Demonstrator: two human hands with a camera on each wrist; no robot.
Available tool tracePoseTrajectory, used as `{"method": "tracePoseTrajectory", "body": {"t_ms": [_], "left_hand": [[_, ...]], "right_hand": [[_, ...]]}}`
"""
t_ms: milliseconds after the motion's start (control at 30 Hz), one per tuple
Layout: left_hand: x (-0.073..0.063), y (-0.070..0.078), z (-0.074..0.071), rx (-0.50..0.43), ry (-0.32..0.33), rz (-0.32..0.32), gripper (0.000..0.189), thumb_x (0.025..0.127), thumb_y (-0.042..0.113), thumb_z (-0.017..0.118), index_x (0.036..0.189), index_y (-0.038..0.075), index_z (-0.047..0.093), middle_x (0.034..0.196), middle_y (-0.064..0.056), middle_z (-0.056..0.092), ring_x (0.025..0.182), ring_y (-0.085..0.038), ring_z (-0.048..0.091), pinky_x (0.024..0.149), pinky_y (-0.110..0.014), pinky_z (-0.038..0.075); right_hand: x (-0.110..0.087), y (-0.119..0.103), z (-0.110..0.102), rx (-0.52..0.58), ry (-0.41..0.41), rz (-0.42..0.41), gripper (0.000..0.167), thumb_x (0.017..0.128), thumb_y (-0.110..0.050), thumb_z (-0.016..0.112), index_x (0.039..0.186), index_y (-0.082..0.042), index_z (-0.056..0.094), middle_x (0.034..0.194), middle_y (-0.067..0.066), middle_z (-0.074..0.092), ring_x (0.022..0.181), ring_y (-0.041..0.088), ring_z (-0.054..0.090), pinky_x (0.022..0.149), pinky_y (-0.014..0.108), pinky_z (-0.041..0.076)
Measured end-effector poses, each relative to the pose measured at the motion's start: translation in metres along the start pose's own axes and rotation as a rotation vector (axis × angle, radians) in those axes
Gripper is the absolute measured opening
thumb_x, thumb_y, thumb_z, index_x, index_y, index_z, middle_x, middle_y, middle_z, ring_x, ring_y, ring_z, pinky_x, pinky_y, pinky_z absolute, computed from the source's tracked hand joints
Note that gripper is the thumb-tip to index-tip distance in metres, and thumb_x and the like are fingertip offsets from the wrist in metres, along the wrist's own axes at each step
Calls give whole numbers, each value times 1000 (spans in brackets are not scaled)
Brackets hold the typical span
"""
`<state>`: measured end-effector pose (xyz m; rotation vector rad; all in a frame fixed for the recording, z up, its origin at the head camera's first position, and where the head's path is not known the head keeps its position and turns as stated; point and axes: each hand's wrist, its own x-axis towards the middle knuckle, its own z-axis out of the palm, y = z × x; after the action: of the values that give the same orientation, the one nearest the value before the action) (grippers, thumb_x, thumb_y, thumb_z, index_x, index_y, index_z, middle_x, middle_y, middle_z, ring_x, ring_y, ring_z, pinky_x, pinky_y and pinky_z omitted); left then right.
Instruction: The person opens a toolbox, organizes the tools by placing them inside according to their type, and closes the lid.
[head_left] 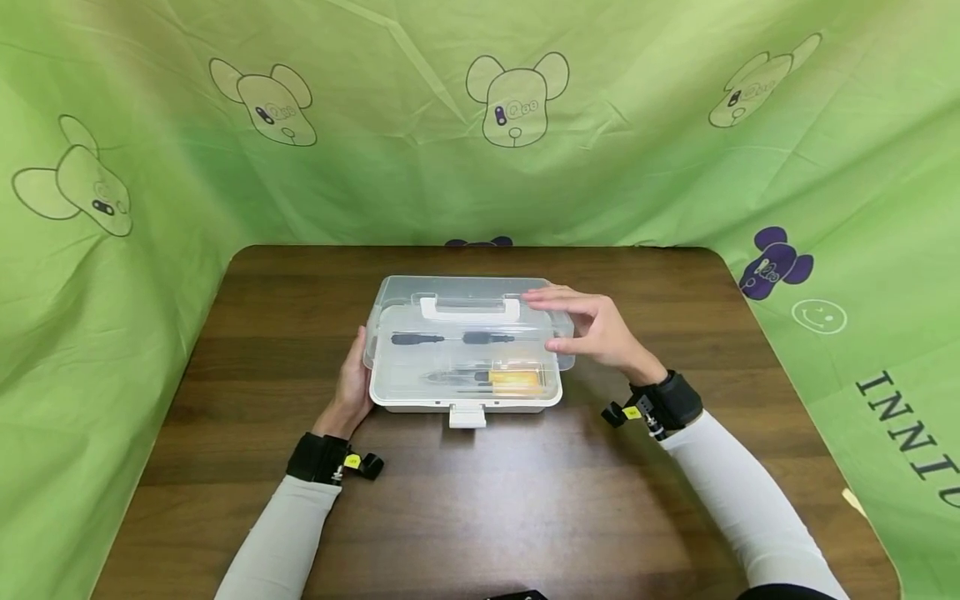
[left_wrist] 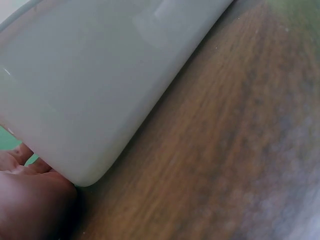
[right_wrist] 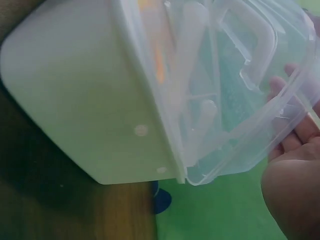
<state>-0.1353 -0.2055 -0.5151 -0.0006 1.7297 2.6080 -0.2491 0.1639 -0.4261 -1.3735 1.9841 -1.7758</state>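
A white box (head_left: 420, 408) with a clear hinged lid (head_left: 450, 287) sits on the table. The lid is tilted up from the base and has a white carry handle (head_left: 470, 312). A white front latch (head_left: 467, 416) sticks out. Inside lie two slim dark-handled items (head_left: 417, 339) and a yellow piece (head_left: 514, 380) beside a pointed grey one; their exact kinds are unclear. My left hand (head_left: 354, 385) rests against the box's left side, fingertips partly hidden. My right hand (head_left: 592, 327) touches the lid's right side, fingers extended and thumb apart.
The brown wooden tabletop (head_left: 480, 517) has rounded far corners. Green printed cloth (head_left: 390, 150) hangs behind it and at both sides. A small dark object (head_left: 517, 595) shows at the bottom edge of the head view.
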Motion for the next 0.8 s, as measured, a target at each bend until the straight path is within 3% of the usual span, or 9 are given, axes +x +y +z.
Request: {"method": "tracePoseTrajectory", "body": {"t_ms": [267,533,800], "left_hand": [[-1,-2,0,-6,8,12,61,113,58,23,154,16,39,118,6,64,106,-10,60,91,-28,51],[0,-3,1,4,-4,15,78,113,58,22,166,1,21,134,8,58,123,-10,54,102,-26,46],[1,-1,-1,20,6,-7,78,113,59,19,169,5,17,153,-5,44,133,-12,47,107,-26,42]], "right_hand": [[-11,3,8,-69,3,-73,58,71,13,87,127,9,72,139,25,66,140,30,55,127,49,25],[-21,6,16,-149,-12,-164,64,61,13,92,123,7,75,134,29,67,140,29,55,126,54,24],[-30,8,23,-244,-21,-142,60,64,2,97,121,0,79,134,22,70,137,24,58,127,52,24]]}}
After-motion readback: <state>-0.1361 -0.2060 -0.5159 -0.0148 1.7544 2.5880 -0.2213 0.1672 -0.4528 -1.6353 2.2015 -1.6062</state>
